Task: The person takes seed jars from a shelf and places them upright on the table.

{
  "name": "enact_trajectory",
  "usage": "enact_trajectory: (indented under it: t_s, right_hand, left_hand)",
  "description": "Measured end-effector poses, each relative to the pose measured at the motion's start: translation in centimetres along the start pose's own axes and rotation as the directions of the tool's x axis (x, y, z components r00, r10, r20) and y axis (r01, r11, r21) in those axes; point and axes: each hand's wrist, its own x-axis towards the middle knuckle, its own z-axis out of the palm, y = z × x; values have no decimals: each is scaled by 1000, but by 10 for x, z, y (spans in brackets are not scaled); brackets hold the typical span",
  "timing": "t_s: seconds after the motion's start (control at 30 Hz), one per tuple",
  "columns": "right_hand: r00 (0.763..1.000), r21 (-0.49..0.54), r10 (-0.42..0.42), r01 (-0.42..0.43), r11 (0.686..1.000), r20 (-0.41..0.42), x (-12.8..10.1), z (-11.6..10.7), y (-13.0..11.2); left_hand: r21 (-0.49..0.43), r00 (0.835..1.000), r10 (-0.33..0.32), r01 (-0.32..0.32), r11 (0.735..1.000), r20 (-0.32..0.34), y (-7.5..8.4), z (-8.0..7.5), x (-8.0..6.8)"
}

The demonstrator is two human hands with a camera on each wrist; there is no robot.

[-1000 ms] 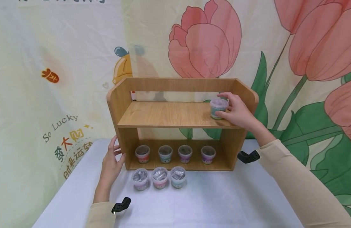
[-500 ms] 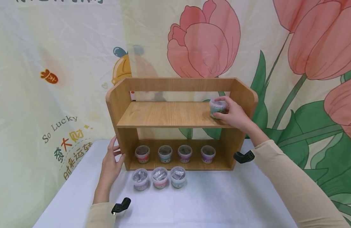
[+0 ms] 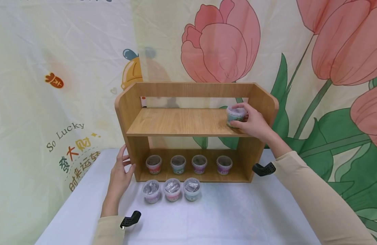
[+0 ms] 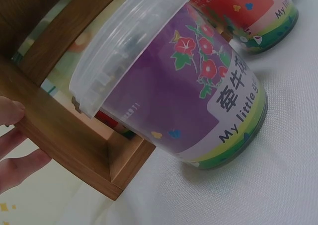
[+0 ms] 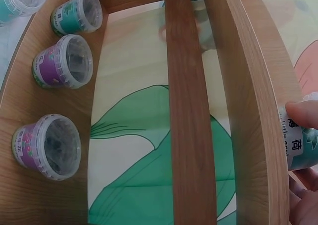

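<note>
Hands first, please: what is each one doing?

— The right hand (image 3: 252, 124) pinches a teal-labelled tub (image 3: 233, 116) between curled fingers and thumb, near the right end of the upper board (image 3: 176, 122) of a wooden shelf unit (image 3: 194, 89). Whether its base touches the board, I cannot tell. The left hand (image 3: 120, 177) holds no tub; its fingers lie spread and slightly bent against the unit's left side.

How is this best done?

— In my judgement, by keeping the tub upright, its base flat on the wood and back from the front edge before the grip loosens, with the left hand steadying the unit.

And how many of everything?

— Eight tubs, one unit, two levels. One tub is in the hand. Four stand on the lower level, left to right: red tub (image 3: 153, 165), blue-green tub (image 3: 178, 166), purple tub (image 3: 199, 165), second purple tub (image 3: 224, 166). Three stand on the white cloth (image 3: 231, 217) in front: lavender tub (image 3: 151, 192), pink tub (image 3: 172, 191), pale blue tub (image 3: 192, 190).
</note>
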Motion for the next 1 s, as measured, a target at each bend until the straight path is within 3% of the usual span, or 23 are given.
enact_trajectory:
  t_s: [0.37, 1.0]
  right_hand:
    - [1000, -5, -8, 8, 1000, -8, -4, -5, -11]
    - [994, -7, -98, 99, 995, 42, -41, -11, -41]
  left_hand:
    - [-7, 1000, 11, -11, 1000, -4, 0, -1, 0]
    - [-12, 1000, -13, 13, 1000, 9, -1, 0, 0]
